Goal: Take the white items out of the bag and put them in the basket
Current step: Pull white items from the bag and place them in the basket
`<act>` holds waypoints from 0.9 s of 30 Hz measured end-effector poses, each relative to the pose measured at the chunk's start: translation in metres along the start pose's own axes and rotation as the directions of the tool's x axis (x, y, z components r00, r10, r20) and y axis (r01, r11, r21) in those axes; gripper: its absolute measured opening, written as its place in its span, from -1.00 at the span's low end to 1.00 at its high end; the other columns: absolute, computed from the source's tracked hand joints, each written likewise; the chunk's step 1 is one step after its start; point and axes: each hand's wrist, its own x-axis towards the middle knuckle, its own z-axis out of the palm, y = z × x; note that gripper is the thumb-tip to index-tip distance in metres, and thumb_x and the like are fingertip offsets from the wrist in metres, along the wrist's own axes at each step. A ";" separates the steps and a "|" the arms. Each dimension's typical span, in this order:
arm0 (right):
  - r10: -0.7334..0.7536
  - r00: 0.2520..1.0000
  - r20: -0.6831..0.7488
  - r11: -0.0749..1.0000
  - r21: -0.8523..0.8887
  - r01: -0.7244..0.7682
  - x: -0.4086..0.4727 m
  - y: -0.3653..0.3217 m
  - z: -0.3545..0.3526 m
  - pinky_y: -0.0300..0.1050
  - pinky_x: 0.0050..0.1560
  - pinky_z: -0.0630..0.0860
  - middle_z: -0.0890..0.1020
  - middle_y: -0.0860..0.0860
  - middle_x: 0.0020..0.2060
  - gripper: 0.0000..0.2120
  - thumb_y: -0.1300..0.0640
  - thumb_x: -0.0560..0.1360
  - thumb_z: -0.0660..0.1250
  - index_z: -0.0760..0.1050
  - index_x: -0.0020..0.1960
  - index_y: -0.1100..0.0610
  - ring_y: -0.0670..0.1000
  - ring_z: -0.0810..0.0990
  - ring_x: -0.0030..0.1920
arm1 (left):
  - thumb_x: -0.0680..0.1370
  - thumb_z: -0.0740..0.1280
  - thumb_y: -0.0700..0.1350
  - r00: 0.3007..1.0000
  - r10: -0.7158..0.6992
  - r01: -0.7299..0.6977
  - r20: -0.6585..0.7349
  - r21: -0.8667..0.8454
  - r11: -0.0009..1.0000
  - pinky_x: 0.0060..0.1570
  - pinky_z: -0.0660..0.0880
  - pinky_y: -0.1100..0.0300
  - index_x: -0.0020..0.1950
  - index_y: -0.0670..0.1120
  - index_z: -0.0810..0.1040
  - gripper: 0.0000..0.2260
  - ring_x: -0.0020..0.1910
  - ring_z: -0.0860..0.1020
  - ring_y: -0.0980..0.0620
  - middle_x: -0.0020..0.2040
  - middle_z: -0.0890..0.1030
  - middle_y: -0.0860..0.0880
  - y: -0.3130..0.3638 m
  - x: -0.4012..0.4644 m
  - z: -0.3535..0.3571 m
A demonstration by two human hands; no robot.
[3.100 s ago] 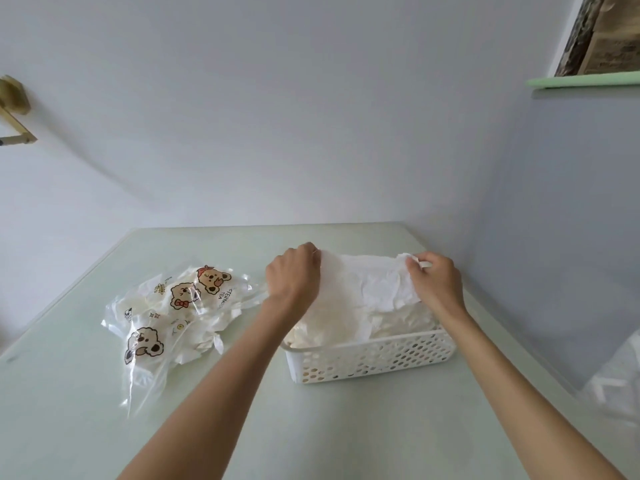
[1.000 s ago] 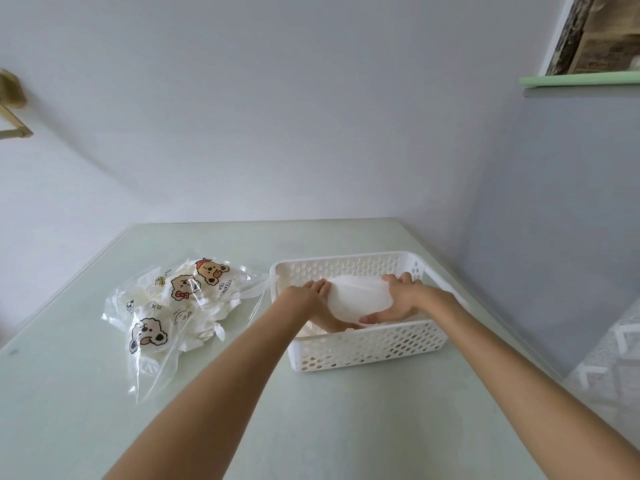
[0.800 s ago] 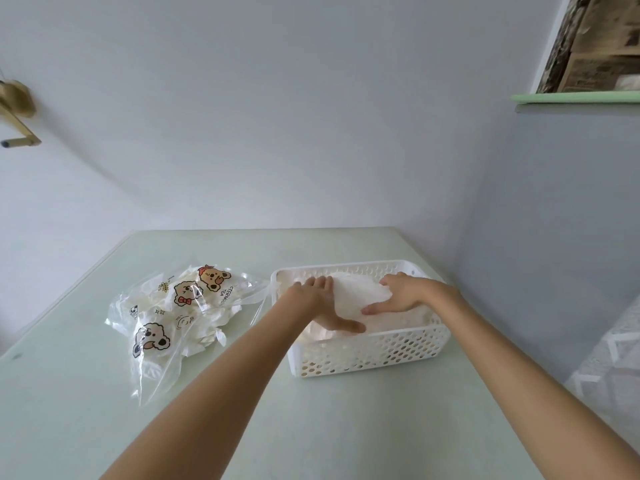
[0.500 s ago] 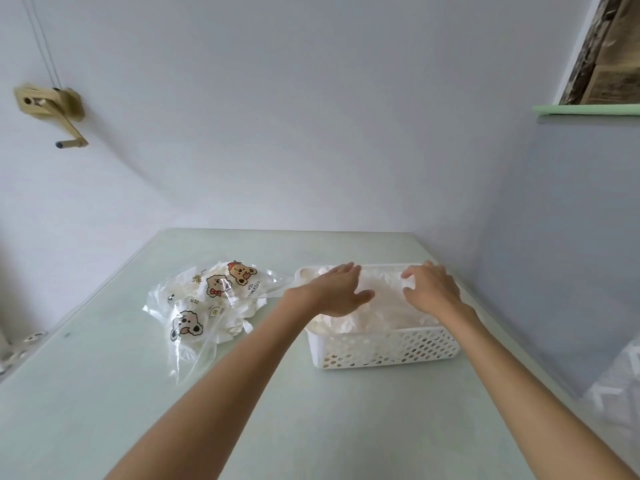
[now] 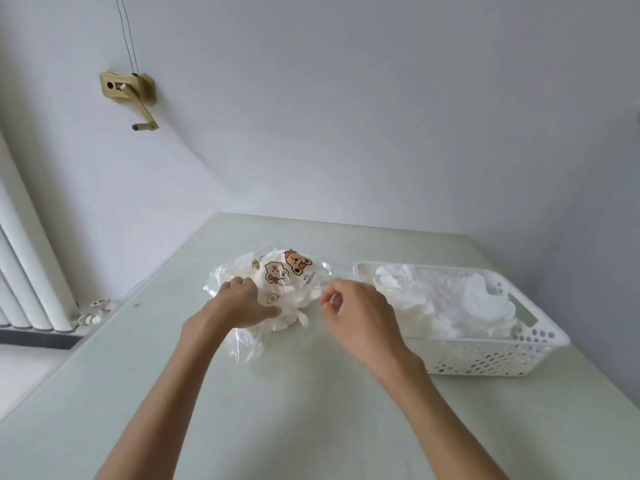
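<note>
Head view: left hand [image 5: 239, 303] covers bag [image 5: 277, 278] edge.

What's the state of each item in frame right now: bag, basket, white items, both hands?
clear cartoon-print bag: lying on the table, white items still inside
white basket: upright on the table, right of the bag, holds a heap of white items
white items in the basket: crumpled, piled to about the rim
left hand: resting on the bag, fingers fairly straight
right hand: beside the bag, fingers curled; whether it pinches the film is unclear

Glossy clear plastic bag [image 5: 277, 282]; perforated plastic basket [image 5: 485, 358].
</note>
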 end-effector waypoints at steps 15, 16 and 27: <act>0.047 0.991 0.125 0.982 -0.186 -0.023 0.019 0.001 0.068 -0.11 -0.11 0.43 0.67 0.01 0.00 -0.83 0.07 0.59 0.23 0.59 0.04 0.06 0.11 0.61 0.03 | 0.66 0.07 -0.07 0.999 0.035 -0.035 -0.020 -0.003 0.999 -0.10 0.38 0.15 -0.28 -0.12 0.34 -0.67 -0.22 0.49 -0.10 -0.30 0.48 -0.06 -0.017 0.029 -0.002; -0.001 0.990 0.142 0.989 -0.147 0.022 0.019 -0.004 0.064 -0.13 -0.11 0.43 0.67 -0.02 -0.02 -0.84 0.06 0.58 0.25 0.60 0.03 0.03 0.08 0.62 0.01 | 0.67 0.04 -0.04 0.999 0.035 -0.035 -0.029 0.020 0.999 -0.05 0.41 0.14 -0.30 -0.12 0.31 -0.64 -0.22 0.52 -0.09 -0.30 0.46 -0.04 -0.014 0.026 -0.001; 0.142 0.966 -0.217 0.750 0.660 0.038 0.028 -0.012 0.018 -0.25 -0.33 0.48 0.62 -0.06 -0.21 -0.89 0.17 0.57 0.28 0.46 -0.14 0.08 -0.11 0.61 -0.40 | 0.67 -0.01 0.09 0.996 0.037 -0.030 -0.077 0.087 0.996 -0.02 0.40 0.11 -0.01 -0.17 0.51 -0.57 0.05 0.57 -0.16 -0.08 0.59 -0.14 -0.005 0.030 0.007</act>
